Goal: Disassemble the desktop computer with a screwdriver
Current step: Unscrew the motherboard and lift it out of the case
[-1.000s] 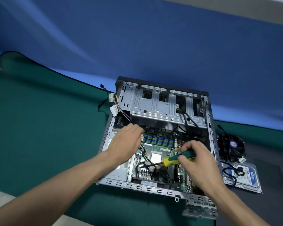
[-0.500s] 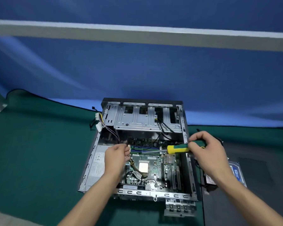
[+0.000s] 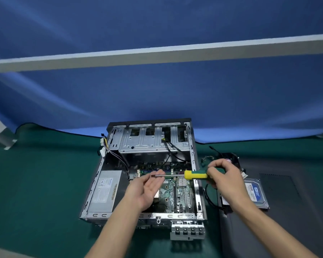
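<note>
Fingers of your right hand (image 3: pixel 227 178) curl round the screwdriver (image 3: pixel 186 175) handle, shaft level, tip over your left hand (image 3: pixel 147 187), which lies palm up and spread. Below both, the computer case (image 3: pixel 198 183) holds motherboard (image 3: pixel 177 192) and power supply (image 3: pixel 103 190); a hard drive (image 3: pixel 254 190) lies beyond your right wrist.

The open grey metal desktop computer case (image 3: pixel 194 162) lies flat on the green-covered worktop (image 3: pixel 41 183), and everything reads off that case. In it, the grey boxed power supply (image 3: pixel 104 189) sits at the left, the green motherboard (image 3: pixel 177 190) at the right, the bare metal drive cage (image 3: pixel 147 139) behind both. Right of the case lies the blue-labelled hard drive (image 3: pixel 254 191), the black cooling fan (image 3: pixel 233 159) behind it. Over the motherboard hangs the yellow-and-green-handled screwdriver (image 3: pixel 192 175), level, tip pointing left.
</note>
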